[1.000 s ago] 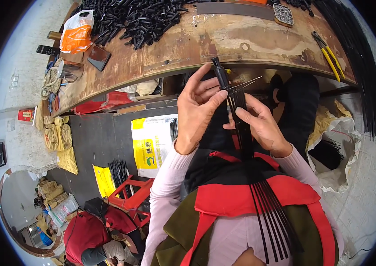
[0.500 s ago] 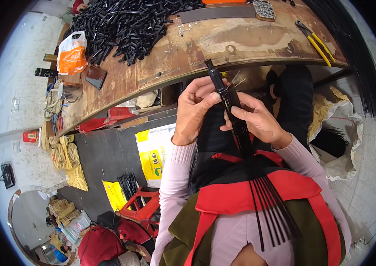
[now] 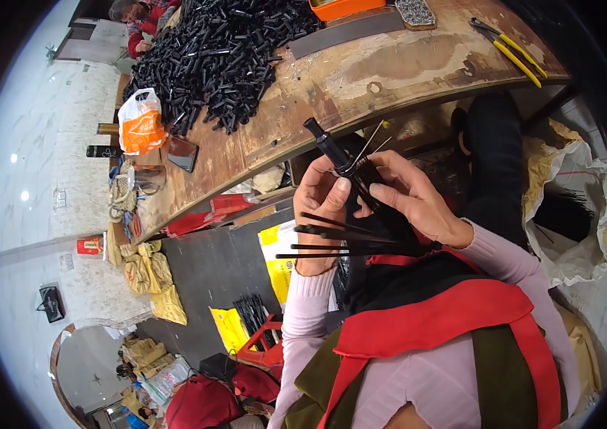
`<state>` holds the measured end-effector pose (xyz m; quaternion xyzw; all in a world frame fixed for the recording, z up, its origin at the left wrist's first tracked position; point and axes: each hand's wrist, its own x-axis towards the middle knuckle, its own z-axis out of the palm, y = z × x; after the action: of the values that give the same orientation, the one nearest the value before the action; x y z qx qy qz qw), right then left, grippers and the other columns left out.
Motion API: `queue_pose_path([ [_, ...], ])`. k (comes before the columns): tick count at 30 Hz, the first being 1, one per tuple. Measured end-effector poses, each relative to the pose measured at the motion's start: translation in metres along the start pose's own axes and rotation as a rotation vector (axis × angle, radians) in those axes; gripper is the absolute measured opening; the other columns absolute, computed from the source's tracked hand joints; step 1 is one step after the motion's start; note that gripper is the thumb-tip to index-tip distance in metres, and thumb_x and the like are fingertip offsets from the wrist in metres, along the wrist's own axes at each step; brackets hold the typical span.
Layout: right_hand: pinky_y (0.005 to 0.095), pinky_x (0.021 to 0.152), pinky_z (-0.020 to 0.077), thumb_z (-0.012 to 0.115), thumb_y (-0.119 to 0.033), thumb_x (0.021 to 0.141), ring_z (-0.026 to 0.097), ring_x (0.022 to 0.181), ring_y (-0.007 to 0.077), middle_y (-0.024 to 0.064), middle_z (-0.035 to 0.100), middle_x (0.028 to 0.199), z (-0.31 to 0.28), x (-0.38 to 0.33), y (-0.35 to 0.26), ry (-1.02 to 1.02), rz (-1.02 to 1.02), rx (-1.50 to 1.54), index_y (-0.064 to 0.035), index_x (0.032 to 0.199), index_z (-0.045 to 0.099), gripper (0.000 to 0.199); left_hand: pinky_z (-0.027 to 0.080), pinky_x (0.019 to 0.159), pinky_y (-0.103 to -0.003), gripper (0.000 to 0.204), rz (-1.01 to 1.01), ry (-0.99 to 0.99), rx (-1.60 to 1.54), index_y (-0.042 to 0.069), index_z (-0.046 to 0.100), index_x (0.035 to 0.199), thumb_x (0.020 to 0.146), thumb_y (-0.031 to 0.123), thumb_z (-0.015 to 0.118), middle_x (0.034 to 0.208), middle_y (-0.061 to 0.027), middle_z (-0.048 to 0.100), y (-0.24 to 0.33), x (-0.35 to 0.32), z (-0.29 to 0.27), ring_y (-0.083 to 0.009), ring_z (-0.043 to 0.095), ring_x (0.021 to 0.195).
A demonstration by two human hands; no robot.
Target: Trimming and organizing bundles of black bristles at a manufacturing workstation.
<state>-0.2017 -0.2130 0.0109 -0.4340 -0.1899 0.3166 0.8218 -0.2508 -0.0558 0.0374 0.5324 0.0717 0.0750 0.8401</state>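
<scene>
Above my lap, both hands hold a black umbrella runner with several long thin black ribs fanning from it. My left hand [image 3: 318, 207] pinches the collar of the runner [image 3: 331, 146], its narrow tube end tilted up toward the table. My right hand [image 3: 414, 200] is closed on the bundled ribs [image 3: 389, 218], thumb on top. Thin metal wire [image 3: 372, 141] sticks up from the collar between my hands. Loose rib ends [image 3: 318, 247] cross in front of my left wrist. My fingers hide how the wire sits at the collar.
A wooden table [image 3: 361, 79] carries a heap of black runners [image 3: 210, 64], yellow-handled pliers [image 3: 518, 61], an orange tray [image 3: 346, 7], a phone [image 3: 183, 154] and a plastic bag [image 3: 141, 125]. A sack of black ribs [image 3: 564, 214] stands at right. Another person [image 3: 147, 21] sits at the far left.
The ribs have swung from hanging down over my chest to pointing left across my left wrist. More wire shows at the collar. My view has shifted, bringing the other person further into sight.
</scene>
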Motion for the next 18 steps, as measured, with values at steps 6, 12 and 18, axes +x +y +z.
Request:
queue_pose_path([
  [6, 0.0310, 0.084, 0.0525, 0.056, -0.007, 0.096, 0.060, 0.094, 0.0144, 0.0088, 0.059, 0.110, -0.001, 0.006, 0.006, -0.011, -0.016, 0.011, 0.0007, 0.117, 0.049, 0.024, 0.055, 0.069, -0.025, 0.034, -0.075, 0.033, 0.013, 0.002, 0.054, 0.124, 0.093, 0.012, 0.065, 0.100, -0.0060, 0.064, 0.012, -0.003, 0.004, -0.0131, 0.063, 0.082],
  [12, 0.0227, 0.079, 0.0447, 0.059, -0.005, 0.094, 0.056, 0.089, 0.0070, 0.0011, 0.059, 0.095, -0.011, 0.018, 0.007, -0.027, -0.023, -0.064, -0.0005, 0.107, 0.055, 0.015, 0.053, 0.075, -0.026, 0.036, -0.109, 0.061, -0.007, 0.001, 0.050, 0.128, 0.096, 0.013, 0.060, 0.107, -0.0056, 0.062, 0.010, 0.004, 0.000, -0.0130, 0.062, 0.088],
  [18, 0.0222, 0.082, 0.0442, 0.063, -0.008, 0.093, 0.055, 0.091, 0.0061, -0.0008, 0.060, 0.098, -0.019, 0.029, 0.016, -0.064, 0.084, 0.058, -0.0014, 0.109, 0.057, 0.019, 0.051, 0.081, -0.025, 0.037, -0.148, 0.030, -0.127, 0.001, 0.046, 0.132, 0.098, 0.010, 0.056, 0.111, -0.0053, 0.060, 0.012, 0.011, -0.008, -0.0130, 0.061, 0.095],
])
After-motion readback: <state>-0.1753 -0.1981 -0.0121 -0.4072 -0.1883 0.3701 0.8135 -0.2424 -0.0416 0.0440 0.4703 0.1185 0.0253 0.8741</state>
